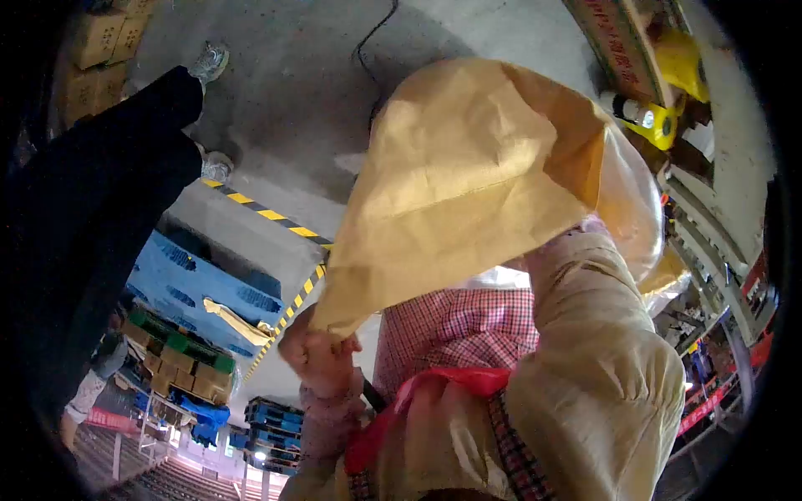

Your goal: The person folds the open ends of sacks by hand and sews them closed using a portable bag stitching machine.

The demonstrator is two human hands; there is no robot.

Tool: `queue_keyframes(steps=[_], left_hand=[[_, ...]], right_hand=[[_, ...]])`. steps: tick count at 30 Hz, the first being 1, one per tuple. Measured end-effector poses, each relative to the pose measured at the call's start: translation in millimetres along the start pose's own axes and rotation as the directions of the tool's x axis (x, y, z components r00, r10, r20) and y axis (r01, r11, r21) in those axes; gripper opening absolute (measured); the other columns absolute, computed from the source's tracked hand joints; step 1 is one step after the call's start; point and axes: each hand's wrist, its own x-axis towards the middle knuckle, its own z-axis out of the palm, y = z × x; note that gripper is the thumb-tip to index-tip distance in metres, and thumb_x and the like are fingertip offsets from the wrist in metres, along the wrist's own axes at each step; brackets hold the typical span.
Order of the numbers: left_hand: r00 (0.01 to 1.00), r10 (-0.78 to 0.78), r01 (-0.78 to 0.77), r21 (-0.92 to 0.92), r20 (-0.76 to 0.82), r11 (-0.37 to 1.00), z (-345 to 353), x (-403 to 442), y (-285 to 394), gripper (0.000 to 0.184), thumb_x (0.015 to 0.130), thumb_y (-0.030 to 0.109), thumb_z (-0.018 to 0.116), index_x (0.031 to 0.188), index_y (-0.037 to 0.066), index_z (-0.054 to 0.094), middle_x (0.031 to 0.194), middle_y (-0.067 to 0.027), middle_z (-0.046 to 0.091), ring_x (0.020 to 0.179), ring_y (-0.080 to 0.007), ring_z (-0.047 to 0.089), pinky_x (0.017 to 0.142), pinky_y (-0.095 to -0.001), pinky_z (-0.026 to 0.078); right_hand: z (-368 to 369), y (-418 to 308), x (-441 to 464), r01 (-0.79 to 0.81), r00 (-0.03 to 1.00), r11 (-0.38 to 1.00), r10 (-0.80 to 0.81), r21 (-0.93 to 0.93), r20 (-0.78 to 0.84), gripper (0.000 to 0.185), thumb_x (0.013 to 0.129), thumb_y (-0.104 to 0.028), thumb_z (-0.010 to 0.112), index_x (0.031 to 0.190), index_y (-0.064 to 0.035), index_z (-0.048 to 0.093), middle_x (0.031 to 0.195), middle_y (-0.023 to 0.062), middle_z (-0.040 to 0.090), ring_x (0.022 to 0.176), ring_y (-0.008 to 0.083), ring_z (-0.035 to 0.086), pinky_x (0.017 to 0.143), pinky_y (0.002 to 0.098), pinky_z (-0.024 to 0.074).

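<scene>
A large tan kraft paper bag (459,159) spreads out in front of my body, creased and partly opened, with clear plastic film (631,200) showing along its right side. My left hand (322,357) is closed on the bag's lower left corner, fingers curled around the paper. On the right, my sleeved arm (593,309) reaches up to the bag's lower right edge. The paper covers my right hand, so its fingers are hidden. Beneath the bag I see my red-checked apron (459,334).
Another person's dark-trousered legs (125,142) stand at the left. Yellow-black tape (271,215) marks the grey floor, beside a blue board (200,288). Cartons (109,37) are stacked at the upper left. Yellow tape dispensers (660,125) and a metal frame (710,217) are at the right.
</scene>
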Motion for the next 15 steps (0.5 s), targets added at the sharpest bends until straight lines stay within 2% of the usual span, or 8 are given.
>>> queue_keyframes(steps=[2,5,6,10,11,15], left_hand=[[0.997,0.076,-0.074,0.174,-0.008,0.982,4,8,-1,0.022,0.082,0.007,0.045,0.078,-0.005,0.063,0.057,-0.0068,0.057,0.042,-0.0118,0.049,0.04,-0.0262,0.038],[0.998,0.056,-0.056,0.146,0.002,0.988,16,12,3,0.02,0.08,0.008,0.047,0.071,-0.003,0.061,0.059,-0.0088,0.057,0.041,-0.0138,0.049,0.04,-0.0267,0.04],[0.98,0.184,-0.196,0.217,0.075,0.956,17,14,-6,0.02,0.08,0.01,0.047,0.072,-0.003,0.06,0.06,-0.0101,0.058,0.041,-0.0145,0.05,0.04,-0.0264,0.04],[0.995,-0.097,0.095,0.05,0.023,0.994,29,21,32,0.021,0.079,0.007,0.051,0.093,-0.007,0.057,0.069,-0.0107,0.06,0.049,-0.0098,0.051,0.044,-0.0218,0.04],[0.994,-0.112,0.113,-0.031,0.007,0.993,36,28,44,0.023,0.079,0.005,0.052,0.096,-0.009,0.057,0.069,-0.0105,0.06,0.049,-0.0086,0.05,0.044,-0.0212,0.04],[0.999,-0.004,0.005,-0.008,0.051,1.0,16,16,34,0.023,0.081,0.005,0.05,0.098,-0.008,0.059,0.068,-0.0104,0.059,0.049,-0.0078,0.05,0.043,-0.0214,0.04]], right_hand=[[18,14,7,-0.012,1.0,1.0,0.013,-0.02,0.016,0.031,0.076,-0.016,0.062,0.103,-0.0033,0.058,0.094,0.0118,0.06,0.084,0.0239,0.059,0.07,0.0342,0.0481],[29,34,-20,-0.006,0.999,1.0,0.007,-0.03,0.037,0.03,0.076,-0.014,0.062,0.104,-0.0032,0.058,0.094,0.012,0.06,0.084,0.0242,0.059,0.07,0.034,0.0481],[30,43,-39,-0.001,0.999,1.0,0.002,-0.02,0.051,0.03,0.075,-0.014,0.062,0.104,-0.0032,0.058,0.094,0.0121,0.06,0.084,0.0244,0.059,0.07,0.0339,0.0482],[10,59,-137,0.0,0.993,0.999,-0.005,0.042,0.115,0.03,0.075,-0.012,0.061,0.104,-0.0031,0.058,0.094,0.0125,0.059,0.084,0.0248,0.059,0.07,0.0337,0.0483],[4,58,-162,-0.001,0.992,0.999,-0.006,0.05,0.126,0.03,0.075,-0.012,0.061,0.104,-0.0031,0.058,0.094,0.0125,0.059,0.085,0.0249,0.059,0.071,0.0336,0.0483],[-16,40,-230,0.022,0.992,0.995,-0.034,0.102,0.125,0.03,0.075,-0.01,0.061,0.105,-0.0029,0.058,0.094,0.0129,0.059,0.085,0.0254,0.059,0.071,0.0333,0.0484]])
